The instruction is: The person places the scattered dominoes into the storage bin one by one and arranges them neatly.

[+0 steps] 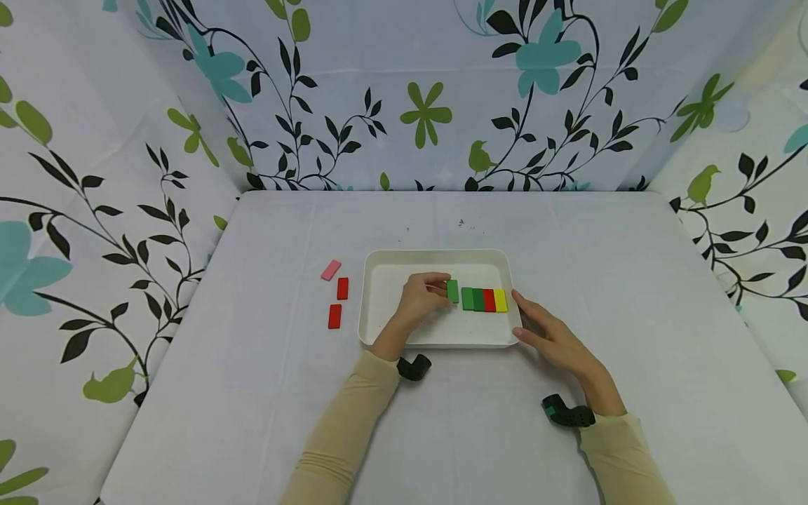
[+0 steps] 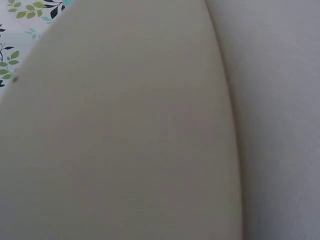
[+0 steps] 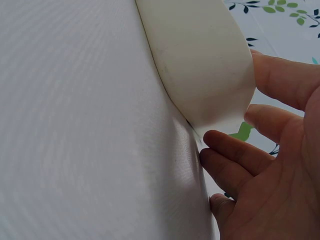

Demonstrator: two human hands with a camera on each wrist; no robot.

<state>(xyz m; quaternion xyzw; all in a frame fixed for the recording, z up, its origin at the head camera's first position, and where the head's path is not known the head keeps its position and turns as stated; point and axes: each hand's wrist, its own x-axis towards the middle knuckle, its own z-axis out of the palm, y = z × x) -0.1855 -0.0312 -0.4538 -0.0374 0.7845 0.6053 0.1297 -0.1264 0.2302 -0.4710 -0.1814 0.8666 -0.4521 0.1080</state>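
Observation:
In the head view my left hand [image 1: 421,298] is over the white tray [image 1: 391,263], pinching a green tile [image 1: 452,291] between thumb and fingers. Just right of that tile, a row lies in the tray: two green tiles [image 1: 473,299], a red tile [image 1: 489,300] and a yellow tile [image 1: 501,300], side by side. My right hand [image 1: 552,337] touches the tray's right side with extended, spread fingertips. The right wrist view shows its fingers [image 3: 272,122] at the tray's rim. A pale wall of the tray [image 2: 125,125] fills most of the left wrist view; the left hand is hidden there.
Left of the tray, a pink tile [image 1: 331,270], an upper red tile [image 1: 343,288] and a lower red tile [image 1: 334,316] lie on the white table [image 1: 284,421]. Small dark crumbs [image 1: 461,223] lie behind the tray. A patterned curtain [image 1: 379,70] surrounds the table's back and sides.

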